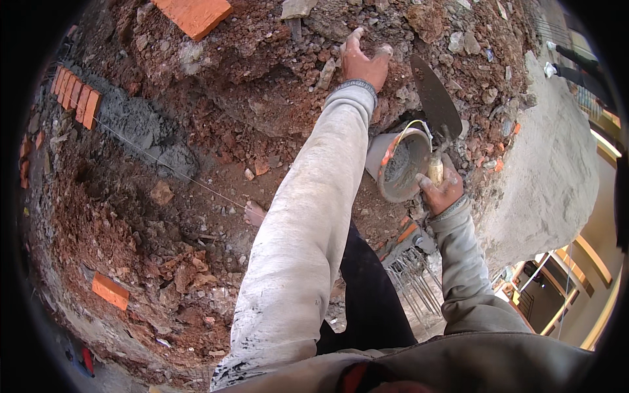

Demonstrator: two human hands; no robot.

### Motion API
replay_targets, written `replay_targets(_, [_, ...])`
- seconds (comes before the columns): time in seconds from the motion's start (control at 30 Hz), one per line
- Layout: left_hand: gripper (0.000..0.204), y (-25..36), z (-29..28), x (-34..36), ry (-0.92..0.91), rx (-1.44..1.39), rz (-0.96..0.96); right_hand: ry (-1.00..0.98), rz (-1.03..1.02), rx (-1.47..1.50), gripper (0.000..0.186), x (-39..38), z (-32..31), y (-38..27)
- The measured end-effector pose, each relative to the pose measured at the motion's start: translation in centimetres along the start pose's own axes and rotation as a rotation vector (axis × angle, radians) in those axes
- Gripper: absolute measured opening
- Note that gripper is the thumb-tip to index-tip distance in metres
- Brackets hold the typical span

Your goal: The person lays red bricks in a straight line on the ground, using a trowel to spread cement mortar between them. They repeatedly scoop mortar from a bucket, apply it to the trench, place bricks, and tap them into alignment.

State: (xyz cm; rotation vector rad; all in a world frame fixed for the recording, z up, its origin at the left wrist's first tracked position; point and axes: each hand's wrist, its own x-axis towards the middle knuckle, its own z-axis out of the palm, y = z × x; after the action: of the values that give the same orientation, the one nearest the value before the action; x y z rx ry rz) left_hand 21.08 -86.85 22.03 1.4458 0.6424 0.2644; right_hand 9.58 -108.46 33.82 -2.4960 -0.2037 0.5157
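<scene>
My right hand (445,188) is closed round the wooden handle of a trowel (438,98). The trowel's broad, dirty metal blade points up and away over the rubble. Just left of that hand, a bucket (379,156) sits tilted, with grey mortar (398,167) inside and a thin pale handle arched above its rim. My left hand (364,65) reaches far forward over the broken earth and stones, fingers apart and holding nothing that shows. Whether its fingertips touch the ground I cannot tell.
A row of orange bricks (77,98) adjoins a wet mortar bed (141,128) at left, with a string (173,169) stretched alongside. Loose bricks lie at top (195,14) and lower left (110,291). Metal rods (422,288) lie below the bucket; another person's legs (580,73) show far right.
</scene>
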Motion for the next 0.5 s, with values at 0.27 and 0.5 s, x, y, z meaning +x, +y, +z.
replay_targets(0.27, [0.072,-7.8,2.8,-4.1,-0.272,0.014,-0.318,-0.099,0.526,-0.106,0.056,6.8,15.0,12.8])
replay_targets(0.5, [0.061,-9.6,-0.7,-6.1,-0.106,-0.057,-0.367,0.025,0.560,0.075,0.054,3.9,13.0,8.4])
